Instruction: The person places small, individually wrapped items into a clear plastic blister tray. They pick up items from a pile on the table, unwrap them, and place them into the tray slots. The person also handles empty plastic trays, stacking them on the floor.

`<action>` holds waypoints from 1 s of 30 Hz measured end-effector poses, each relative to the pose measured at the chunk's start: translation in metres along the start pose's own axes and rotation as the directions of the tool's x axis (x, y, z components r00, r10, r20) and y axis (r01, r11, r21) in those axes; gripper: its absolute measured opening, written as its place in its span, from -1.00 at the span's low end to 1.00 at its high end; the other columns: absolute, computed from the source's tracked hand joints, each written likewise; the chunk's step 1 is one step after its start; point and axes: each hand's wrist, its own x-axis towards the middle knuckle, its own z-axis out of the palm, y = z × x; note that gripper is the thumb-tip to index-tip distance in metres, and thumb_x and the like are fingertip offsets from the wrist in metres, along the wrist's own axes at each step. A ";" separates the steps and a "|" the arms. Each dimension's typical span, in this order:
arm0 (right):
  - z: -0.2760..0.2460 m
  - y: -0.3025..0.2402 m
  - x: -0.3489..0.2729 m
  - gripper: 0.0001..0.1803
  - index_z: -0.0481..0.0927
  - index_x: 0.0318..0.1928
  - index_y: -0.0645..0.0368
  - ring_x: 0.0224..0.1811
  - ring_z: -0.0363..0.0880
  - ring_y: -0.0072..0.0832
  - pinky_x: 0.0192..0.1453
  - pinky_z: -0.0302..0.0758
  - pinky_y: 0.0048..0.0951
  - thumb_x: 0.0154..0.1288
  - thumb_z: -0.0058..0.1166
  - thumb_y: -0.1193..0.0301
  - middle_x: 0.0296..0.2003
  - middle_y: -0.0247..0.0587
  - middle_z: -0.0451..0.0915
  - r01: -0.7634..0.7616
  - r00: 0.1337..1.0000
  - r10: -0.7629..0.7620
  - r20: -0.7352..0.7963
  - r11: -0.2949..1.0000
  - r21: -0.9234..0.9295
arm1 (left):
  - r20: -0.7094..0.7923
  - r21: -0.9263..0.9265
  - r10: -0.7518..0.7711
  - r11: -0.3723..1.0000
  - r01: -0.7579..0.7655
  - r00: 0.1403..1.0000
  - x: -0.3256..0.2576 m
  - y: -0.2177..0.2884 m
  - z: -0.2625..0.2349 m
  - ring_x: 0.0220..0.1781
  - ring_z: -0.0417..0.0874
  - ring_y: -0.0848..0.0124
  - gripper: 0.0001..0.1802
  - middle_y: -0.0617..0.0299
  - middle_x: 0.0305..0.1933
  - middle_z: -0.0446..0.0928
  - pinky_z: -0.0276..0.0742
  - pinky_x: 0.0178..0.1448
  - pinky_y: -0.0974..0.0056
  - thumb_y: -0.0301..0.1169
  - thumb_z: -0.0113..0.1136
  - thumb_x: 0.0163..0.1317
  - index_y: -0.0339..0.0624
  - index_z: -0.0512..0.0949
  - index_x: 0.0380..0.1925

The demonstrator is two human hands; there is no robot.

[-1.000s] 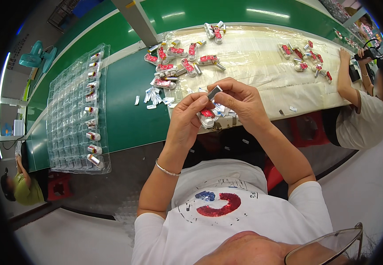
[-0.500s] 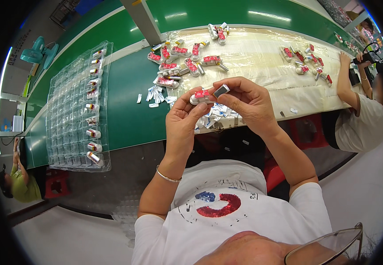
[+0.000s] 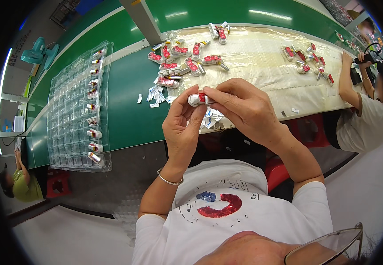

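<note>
My left hand (image 3: pixel 183 123) pinches a small rounded white plastic casing (image 3: pixel 194 100) with a red patch on its top, between thumb and fingers. From the other side my right hand (image 3: pixel 243 108) closes on the casing's right end, its thumb and fingertips pressed together there. A small silver block (image 3: pixel 207 100), like a battery cell, lies against the casing and is mostly covered by the right fingers. Just below the hands, a pile of small white and blue paper strips (image 3: pixel 212 118) lies on the table.
Several similar casings (image 3: pixel 192 67) with silver cells lie beyond my hands; another group (image 3: pixel 304 69) sits farther right. To the left stands a clear compartment tray (image 3: pixel 63 110), one column filled. A post (image 3: pixel 142 20) rises behind. A co-worker (image 3: pixel 363 110) sits at the right.
My right hand has moved left and brought the silver block from beside the casing onto it. The red patch is now partly covered by the fingers.
</note>
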 end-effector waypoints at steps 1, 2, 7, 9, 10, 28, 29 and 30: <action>0.000 0.001 -0.001 -0.67 0.66 -0.03 0.20 -0.32 0.62 -0.33 -0.31 0.57 -0.38 0.14 0.27 0.53 -0.33 -0.21 0.61 -0.011 1.000 0.011 -0.005 1.000 0.027 | 0.005 0.018 0.012 1.000 -0.012 1.000 0.000 0.000 0.000 0.08 0.60 0.46 -0.55 0.13 0.08 0.57 0.53 0.20 0.36 -0.60 0.18 0.32 -0.36 0.41 0.21; 0.000 0.002 -0.002 -0.66 0.66 -0.02 0.19 -0.32 0.62 -0.33 -0.31 0.57 -0.38 0.13 0.27 0.54 -0.32 -0.21 0.61 -0.020 1.000 0.021 -0.009 0.998 0.054 | 0.010 0.036 0.024 0.999 -0.025 1.000 -0.001 0.001 0.000 0.08 0.60 0.46 -0.56 0.13 0.08 0.57 0.53 0.20 0.36 -0.60 0.19 0.32 -0.36 0.42 0.21; -0.001 0.003 -0.003 -0.65 0.66 -0.01 0.18 -0.33 0.61 -0.34 -0.29 0.56 -0.40 0.14 0.27 0.53 -0.32 -0.21 0.60 -0.041 0.999 0.042 -0.015 0.993 0.112 | 0.028 0.105 0.058 0.993 -0.061 0.998 -0.001 0.005 0.002 0.05 0.63 0.46 -0.56 0.12 0.07 0.58 0.55 0.18 0.36 -0.59 0.20 0.31 -0.37 0.44 0.19; -0.003 0.001 -0.002 -0.65 0.66 0.00 0.17 -0.32 0.61 -0.36 -0.28 0.56 -0.42 0.16 0.27 0.53 -0.32 -0.21 0.60 -0.044 0.999 0.045 -0.009 0.992 0.117 | 0.026 0.092 0.055 0.994 -0.057 0.998 -0.001 0.006 0.002 0.05 0.63 0.45 -0.56 0.11 0.07 0.59 0.55 0.17 0.36 -0.58 0.21 0.31 -0.37 0.44 0.19; -0.004 0.001 -0.002 -0.66 0.66 0.01 0.18 -0.30 0.62 -0.39 -0.26 0.56 -0.45 0.18 0.27 0.53 -0.30 -0.22 0.60 -0.086 0.996 0.087 0.001 0.980 0.181 | 0.022 0.084 0.050 0.995 -0.052 0.999 -0.001 0.007 0.001 0.05 0.63 0.45 -0.56 0.11 0.06 0.59 0.55 0.17 0.36 -0.58 0.21 0.31 -0.37 0.44 0.19; -0.014 0.009 -0.007 -0.70 0.65 -0.06 0.37 -0.21 0.66 -0.58 -0.07 0.61 -0.58 0.30 0.26 0.40 -0.25 -0.20 0.69 -0.546 0.777 0.558 0.293 0.362 0.756 | 0.008 0.205 0.158 0.966 -0.156 0.987 -0.001 0.012 0.002 0.04 0.65 0.41 -0.55 0.07 0.05 0.60 0.58 0.14 0.33 -0.57 0.27 0.26 -0.37 0.46 0.16; -0.014 0.009 -0.007 -0.70 0.65 -0.07 0.37 -0.21 0.66 -0.59 -0.08 0.61 -0.58 0.29 0.27 0.40 -0.25 -0.21 0.69 -0.550 0.776 0.561 0.288 0.380 0.744 | 0.023 0.221 0.179 0.959 -0.179 0.984 0.000 0.013 0.004 0.06 0.63 0.41 -0.55 0.05 0.07 0.59 0.57 0.15 0.34 -0.59 0.25 0.27 -0.40 0.45 0.16; -0.014 0.009 -0.006 -0.70 0.65 -0.07 0.37 -0.21 0.66 -0.60 -0.10 0.60 -0.59 0.29 0.27 0.41 -0.25 -0.23 0.69 -0.554 0.776 0.564 0.282 0.398 0.731 | 0.039 0.237 0.199 0.950 -0.203 0.979 0.000 0.014 0.004 0.08 0.61 0.41 -0.55 0.04 0.08 0.58 0.56 0.16 0.36 -0.62 0.23 0.27 -0.42 0.44 0.17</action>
